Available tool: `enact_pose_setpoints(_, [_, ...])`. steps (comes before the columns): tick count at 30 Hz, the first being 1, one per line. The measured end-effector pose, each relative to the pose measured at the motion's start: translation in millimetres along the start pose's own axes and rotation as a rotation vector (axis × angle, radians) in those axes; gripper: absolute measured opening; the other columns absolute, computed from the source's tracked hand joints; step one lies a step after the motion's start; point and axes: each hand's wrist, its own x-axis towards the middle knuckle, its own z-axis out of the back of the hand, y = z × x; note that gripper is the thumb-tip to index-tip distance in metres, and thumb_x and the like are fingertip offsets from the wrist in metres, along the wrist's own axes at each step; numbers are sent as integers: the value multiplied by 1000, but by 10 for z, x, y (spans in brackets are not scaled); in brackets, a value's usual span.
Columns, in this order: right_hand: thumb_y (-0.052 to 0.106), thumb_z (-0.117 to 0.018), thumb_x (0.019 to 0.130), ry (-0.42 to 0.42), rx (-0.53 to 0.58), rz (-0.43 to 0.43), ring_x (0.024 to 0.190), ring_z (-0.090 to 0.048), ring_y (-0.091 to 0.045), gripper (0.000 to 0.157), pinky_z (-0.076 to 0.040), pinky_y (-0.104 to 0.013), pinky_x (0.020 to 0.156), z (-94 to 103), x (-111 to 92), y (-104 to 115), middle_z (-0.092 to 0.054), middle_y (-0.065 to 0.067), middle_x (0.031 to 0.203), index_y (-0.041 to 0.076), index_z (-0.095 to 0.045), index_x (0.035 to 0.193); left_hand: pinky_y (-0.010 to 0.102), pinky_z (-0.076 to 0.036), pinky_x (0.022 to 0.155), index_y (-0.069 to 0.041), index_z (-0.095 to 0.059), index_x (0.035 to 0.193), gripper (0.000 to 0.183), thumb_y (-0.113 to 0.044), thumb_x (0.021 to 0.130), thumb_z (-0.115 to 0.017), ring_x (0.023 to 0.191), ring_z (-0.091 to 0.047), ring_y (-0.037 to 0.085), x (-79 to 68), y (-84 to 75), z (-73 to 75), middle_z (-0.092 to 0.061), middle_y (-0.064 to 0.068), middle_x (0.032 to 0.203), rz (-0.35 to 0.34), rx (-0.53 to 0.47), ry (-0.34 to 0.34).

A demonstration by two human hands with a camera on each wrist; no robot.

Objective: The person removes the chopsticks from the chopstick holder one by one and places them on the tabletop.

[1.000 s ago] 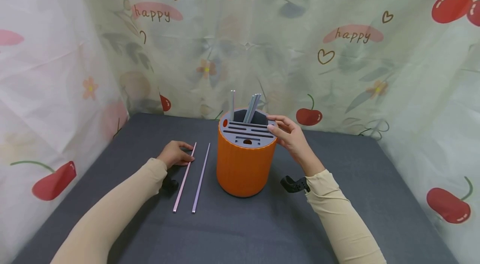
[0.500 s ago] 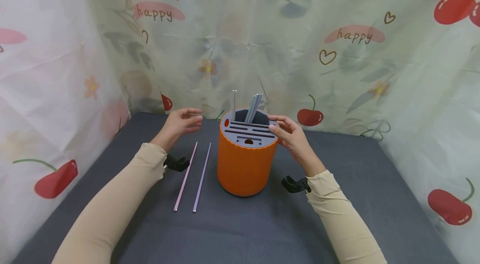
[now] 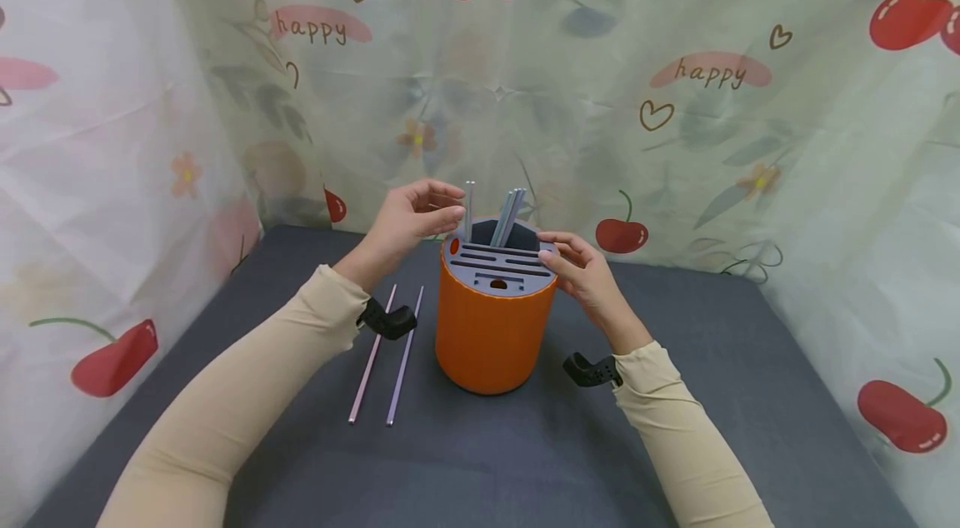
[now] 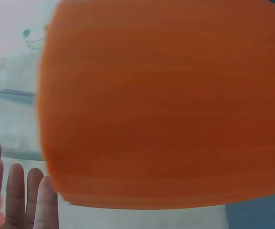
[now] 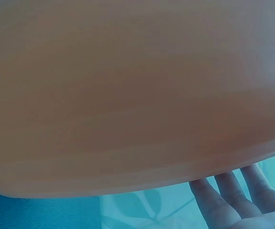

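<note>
A round orange knife holder (image 3: 491, 345) with a grey slotted top stands upright on the table. My right hand (image 3: 581, 270) holds its right rim, the thumb on the top edge and the other fingers round the far side. Two chopsticks (image 3: 469, 211) stand at the left of the holder's rear opening. My left hand (image 3: 412, 220) is raised just left of them, thumb and fingers apart, with nothing between them. A bundle of metallic chopsticks (image 3: 507, 218) leans in the same opening. A pink chopstick (image 3: 367, 378) and a purple chopstick (image 3: 401, 374) lie on the table left of the holder.
A dark grey cloth (image 3: 480, 470) covers the table. Patterned curtains (image 3: 540, 128) with cherries and "happy" print hang close behind and at both sides. Black wrist straps (image 3: 388, 320) sit below both hands; the left one overlaps the loose chopsticks in the head view.
My left hand has left the pink chopstick, rising and moving right to the standing chopsticks. The pink chopstick stays on the table. My right hand keeps its place on the rim.
</note>
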Motion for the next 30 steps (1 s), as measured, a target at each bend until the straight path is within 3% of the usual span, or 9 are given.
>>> enact_pose_setpoints(10, [22,-61,97,2,5,0,105,-58,-17,36,-55,-26,89,-1,0,3,-54,-5,129,13,-54,131,31,-54,77,-3,-63,109,26,-8,86,-74,86,-62,21,9,57,-62,-65,4,96,35,99,23])
enact_pose_setpoints(17, [22,-61,97,-2,-1,-2,105,-58,-17,37,-55,-26,89,-1,-1,7,-55,-3,126,13,-54,131,31,-57,77,-4,-61,106,20,-6,88,-70,84,-62,18,55,30,-74,-63,5,96,33,122,14])
enact_pose_setpoints(20, [21,-61,97,-3,-3,-4,105,-58,-17,36,-55,-26,89,-2,0,8,-55,-3,126,13,-54,131,32,-59,79,-3,-60,104,17,-2,89,-68,81,-63,16,102,-86,-63,-61,4,94,-50,75,-22])
enact_pose_setpoints(24, [21,-61,97,0,0,-1,105,-58,-17,35,-55,-26,89,-2,0,11,-54,-4,129,13,-54,131,29,-60,78,-2,-61,102,17,5,87,-66,79,-65,15,196,-410,33,-62,4,90,-227,-72,-121])
enact_pose_setpoints(27, [21,-60,97,3,5,2,105,-58,-17,35,-55,-26,88,0,-2,11,-54,-5,131,13,-54,131,27,-60,75,-3,-62,100,20,9,85,-67,76,-65,16,247,-714,175,-64,5,87,-351,-228,-206])
enact_pose_setpoints(30, [20,-60,97,5,7,0,105,-58,-17,36,-56,-26,88,5,-5,9,-54,-5,131,12,-54,131,27,-60,74,-6,-63,104,27,10,83,-69,73,-65,17,252,-959,362,-64,7,84,-404,-367,-289])
